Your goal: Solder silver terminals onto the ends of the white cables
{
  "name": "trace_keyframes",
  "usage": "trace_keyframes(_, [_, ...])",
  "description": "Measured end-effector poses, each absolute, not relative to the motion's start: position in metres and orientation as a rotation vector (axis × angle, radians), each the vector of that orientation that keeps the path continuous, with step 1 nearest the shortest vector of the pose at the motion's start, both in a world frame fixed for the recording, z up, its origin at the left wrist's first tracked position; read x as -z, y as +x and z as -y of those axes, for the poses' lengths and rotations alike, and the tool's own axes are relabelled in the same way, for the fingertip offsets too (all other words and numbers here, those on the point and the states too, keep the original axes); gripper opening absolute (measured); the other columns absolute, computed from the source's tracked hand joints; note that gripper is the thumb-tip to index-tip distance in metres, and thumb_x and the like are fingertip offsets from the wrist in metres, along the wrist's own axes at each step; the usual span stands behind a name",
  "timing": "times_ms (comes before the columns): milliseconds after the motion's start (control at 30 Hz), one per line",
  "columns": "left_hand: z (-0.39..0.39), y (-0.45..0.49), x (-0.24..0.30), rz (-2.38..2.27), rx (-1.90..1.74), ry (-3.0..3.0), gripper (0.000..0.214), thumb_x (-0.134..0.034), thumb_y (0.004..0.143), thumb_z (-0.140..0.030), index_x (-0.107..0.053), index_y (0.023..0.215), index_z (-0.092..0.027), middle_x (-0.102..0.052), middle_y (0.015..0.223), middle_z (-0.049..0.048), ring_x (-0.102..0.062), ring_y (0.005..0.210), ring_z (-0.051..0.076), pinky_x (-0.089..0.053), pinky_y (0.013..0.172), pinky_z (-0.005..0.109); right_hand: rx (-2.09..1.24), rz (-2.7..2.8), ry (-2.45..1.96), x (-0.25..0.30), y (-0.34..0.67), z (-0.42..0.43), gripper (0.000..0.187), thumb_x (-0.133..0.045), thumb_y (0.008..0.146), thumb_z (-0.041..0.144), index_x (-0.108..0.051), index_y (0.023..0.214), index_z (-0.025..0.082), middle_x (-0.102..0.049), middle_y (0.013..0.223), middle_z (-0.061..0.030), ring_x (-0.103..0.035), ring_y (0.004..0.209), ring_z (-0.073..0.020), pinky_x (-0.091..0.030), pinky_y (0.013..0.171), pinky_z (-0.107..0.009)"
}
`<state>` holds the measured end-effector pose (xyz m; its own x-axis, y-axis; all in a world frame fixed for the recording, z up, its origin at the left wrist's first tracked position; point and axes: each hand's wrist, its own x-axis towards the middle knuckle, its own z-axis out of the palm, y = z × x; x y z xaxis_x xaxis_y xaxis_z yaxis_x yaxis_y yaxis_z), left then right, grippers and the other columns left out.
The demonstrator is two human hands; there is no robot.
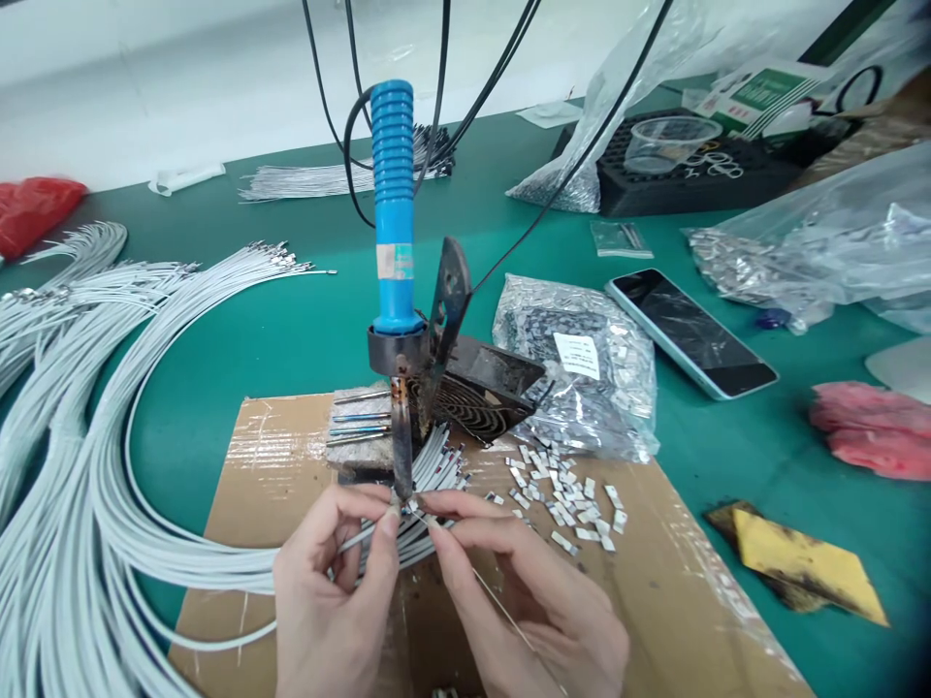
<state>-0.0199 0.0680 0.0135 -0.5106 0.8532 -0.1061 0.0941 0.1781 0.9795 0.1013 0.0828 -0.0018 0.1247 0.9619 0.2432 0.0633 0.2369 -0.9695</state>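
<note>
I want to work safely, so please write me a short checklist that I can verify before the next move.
1. Soldering iron held tip-down in its black bracket: ok.
2. Hands clear of the tip: not ok; left hand and right hand are both right beside it.
3. Thin wire held in the right hand: ok.
4. Exact piece pinched in the left hand: cannot tell, mostly hidden by fingers.
5. Small pale tabs lying on the cardboard: ok.
6. Tip's temperature: cannot tell.
</note>
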Motion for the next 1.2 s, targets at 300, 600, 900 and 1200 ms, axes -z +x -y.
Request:
trace_keyframes(300, [-0.068, -0.015, -0.016, -1.767, -1.450, 0.854, 0.012, -0.076, 0.079, -0.015, -0.073, 0.070, -0.022, -0.078, 0.081, -0.0004, -0.067, 0.060, 0.009, -0.047, 0.049, 0.009, -0.893, 1.255, -1.107, 0.000, 0.100, -0.083, 0.018, -0.071, 0.088, 0.007, -0.073, 0.080, 0.023, -0.081, 0.095, -0.0027, -0.077, 0.079, -0.0151, -0.062, 0.079, -0.022])
trace_keyframes(600, [-0.067, -0.018, -0.012, -1.739, -1.429, 0.941, 0.011, -0.076, 0.080, -0.016, -0.074, 0.072, -0.023, -0.079, 0.083, -0.0006, -0.072, 0.064, 0.010, -0.052, 0.054, 0.009, -0.806, 1.329, -1.086, 0.002, 0.100, -0.084, 0.020, -0.069, 0.088, 0.004, -0.072, 0.084, 0.023, -0.081, 0.095, -0.0003, -0.075, 0.079, -0.0119, -0.059, 0.078, -0.018])
trace_keyframes(900, [-0.065, -0.015, -0.015, -1.797, -1.463, 0.898, 0.009, -0.075, 0.081, -0.018, -0.072, 0.073, -0.022, -0.078, 0.084, 0.0004, -0.068, 0.064, 0.010, -0.050, 0.052, 0.011, -0.744, 1.394, -1.088, 0.001, 0.099, -0.084, 0.020, -0.067, 0.090, 0.004, -0.070, 0.087, 0.024, -0.080, 0.097, 0.0018, -0.074, 0.078, -0.0084, -0.057, 0.078, -0.016])
trace_keyframes(1200, [-0.062, -0.032, -0.003, -1.705, -1.357, 1.058, 0.012, -0.073, 0.087, -0.016, -0.074, 0.078, -0.023, -0.080, 0.089, 0.0010, -0.074, 0.068, 0.011, -0.054, 0.055, 0.010, -0.755, 1.391, -1.099, 0.002, 0.100, -0.085, 0.019, -0.066, 0.091, 0.005, -0.068, 0.085, 0.023, -0.079, 0.096, 0.0020, -0.074, 0.079, -0.0083, -0.056, 0.078, -0.016])
